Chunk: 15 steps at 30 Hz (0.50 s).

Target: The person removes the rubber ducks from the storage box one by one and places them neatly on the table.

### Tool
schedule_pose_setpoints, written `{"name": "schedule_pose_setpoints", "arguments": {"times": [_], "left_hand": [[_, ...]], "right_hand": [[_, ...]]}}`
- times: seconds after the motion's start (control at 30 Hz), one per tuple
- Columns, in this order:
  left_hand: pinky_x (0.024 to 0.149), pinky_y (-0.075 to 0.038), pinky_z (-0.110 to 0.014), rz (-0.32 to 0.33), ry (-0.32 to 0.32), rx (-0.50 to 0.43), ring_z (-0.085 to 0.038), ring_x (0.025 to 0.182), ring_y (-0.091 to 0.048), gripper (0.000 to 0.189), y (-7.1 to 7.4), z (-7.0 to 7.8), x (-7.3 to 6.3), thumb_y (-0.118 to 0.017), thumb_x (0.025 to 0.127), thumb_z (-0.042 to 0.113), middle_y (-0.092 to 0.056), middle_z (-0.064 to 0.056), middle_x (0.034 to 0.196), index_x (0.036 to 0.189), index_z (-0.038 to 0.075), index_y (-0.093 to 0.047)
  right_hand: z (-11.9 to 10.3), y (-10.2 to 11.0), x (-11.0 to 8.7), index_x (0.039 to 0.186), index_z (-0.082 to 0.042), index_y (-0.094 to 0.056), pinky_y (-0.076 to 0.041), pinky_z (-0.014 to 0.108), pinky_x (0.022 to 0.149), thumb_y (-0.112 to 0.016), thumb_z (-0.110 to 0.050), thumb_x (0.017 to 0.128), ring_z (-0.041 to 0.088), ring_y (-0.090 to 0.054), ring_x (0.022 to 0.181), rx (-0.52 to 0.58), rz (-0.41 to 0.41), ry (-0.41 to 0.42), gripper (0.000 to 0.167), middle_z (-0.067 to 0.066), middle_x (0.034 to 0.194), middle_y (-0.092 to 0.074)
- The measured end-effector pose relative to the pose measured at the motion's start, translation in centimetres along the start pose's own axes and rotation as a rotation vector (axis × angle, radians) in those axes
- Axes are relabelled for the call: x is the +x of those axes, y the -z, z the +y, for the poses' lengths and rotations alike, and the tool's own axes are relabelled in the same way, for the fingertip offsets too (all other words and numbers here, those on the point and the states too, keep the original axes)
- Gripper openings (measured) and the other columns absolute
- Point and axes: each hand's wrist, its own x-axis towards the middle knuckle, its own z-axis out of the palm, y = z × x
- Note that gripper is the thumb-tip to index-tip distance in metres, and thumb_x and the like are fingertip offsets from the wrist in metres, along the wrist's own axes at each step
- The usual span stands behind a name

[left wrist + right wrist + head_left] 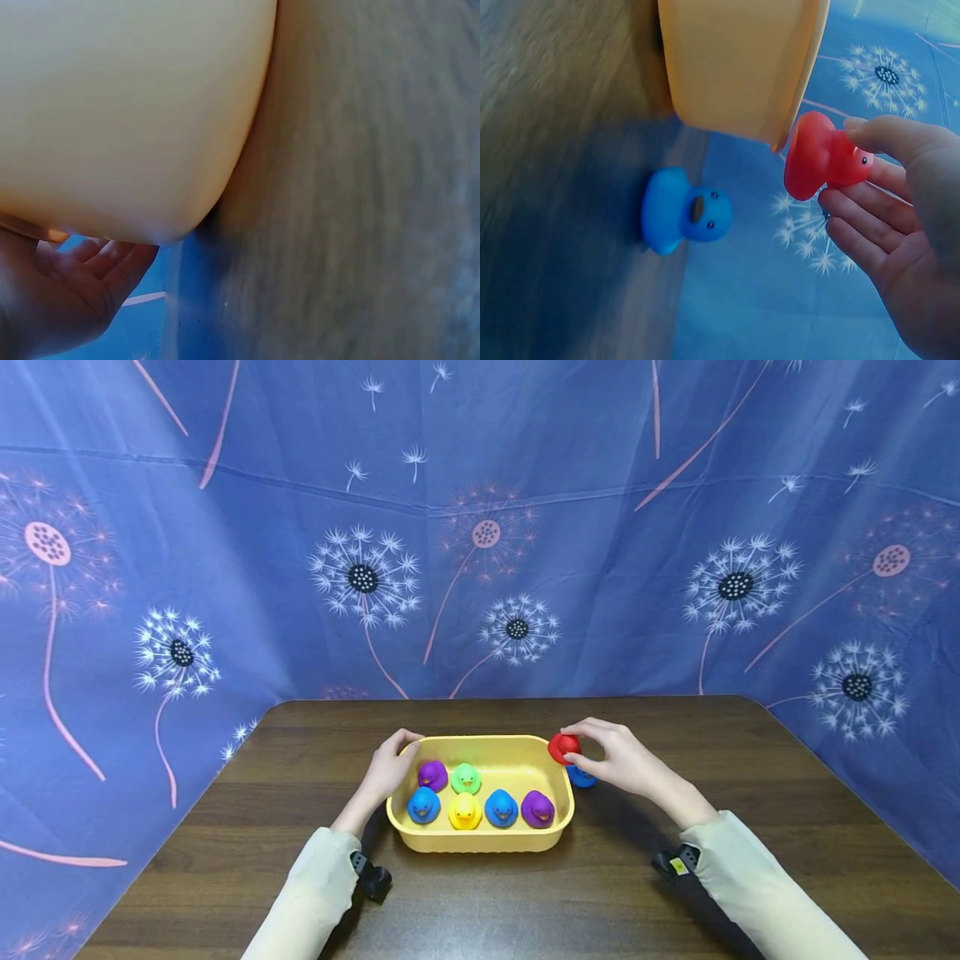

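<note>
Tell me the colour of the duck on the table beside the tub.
The duck is blue; it shows best in the right wrist view.

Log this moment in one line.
left hand: holds yellow tray | right hand: pinches red toy duck | blue toy duck: on table beside tray

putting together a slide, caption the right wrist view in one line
Right hand holding a red duck near a tub, a blue duck standing on the table.
</note>
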Motion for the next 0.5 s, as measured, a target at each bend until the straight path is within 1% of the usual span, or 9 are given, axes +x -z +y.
{"name": "schedule_pose_setpoints", "arguments": {"times": [0.17,0.37,0.47,0.5], "left_hand": [[0.096,-0.041,-0.045,0.006,-0.002,-0.001,-0.031,0.112,-0.057,0.018,0.0,0.1,0.0,-0.052,0.094,0.011,-0.066,-0.015,0.112,0.106,0.004,-0.063],[0.097,-0.04,-0.046,0.0,0.002,0.002,-0.031,0.113,-0.056,0.018,0.0,0.0,-0.2,-0.051,0.095,0.012,-0.066,-0.014,0.113,0.106,0.005,-0.063],[0.095,-0.041,-0.047,0.008,-0.027,-0.004,-0.032,0.111,-0.057,0.018,0.1,-0.1,-0.3,-0.05,0.095,0.013,-0.067,-0.014,0.111,0.104,0.005,-0.064],[0.093,-0.042,-0.045,0.017,-0.048,0.004,-0.032,0.109,-0.058,0.018,0.1,-0.1,-0.4,-0.05,0.095,0.015,-0.067,-0.013,0.109,0.103,0.006,-0.064]], "right_hand": [[0.8,0.3,-0.7,0.106,-0.003,-0.066,-0.052,0.037,0.079,-0.078,-0.011,0.074,0.017,-0.065,0.091,-0.026,0.017,0.008,0.035,0.004,0.1,-0.068],[1.3,0.8,-1.5,0.106,-0.004,-0.066,-0.052,0.039,0.079,-0.079,-0.006,0.072,0.017,-0.065,0.09,-0.032,0.004,-0.016,0.036,0.003,0.099,-0.067],[1.6,1.0,-1.8,0.105,-0.004,-0.066,-0.051,0.039,0.078,-0.079,-0.004,0.071,0.017,-0.064,0.088,-0.031,0.01,-0.017,0.036,0.003,0.098,-0.067],[1.8,1.0,-1.8,0.104,-0.003,-0.066,-0.051,0.038,0.077,-0.079,-0.004,0.071,0.017,-0.064,0.087,-0.031,0.015,-0.015,0.036,0.003,0.098,-0.067]]}}
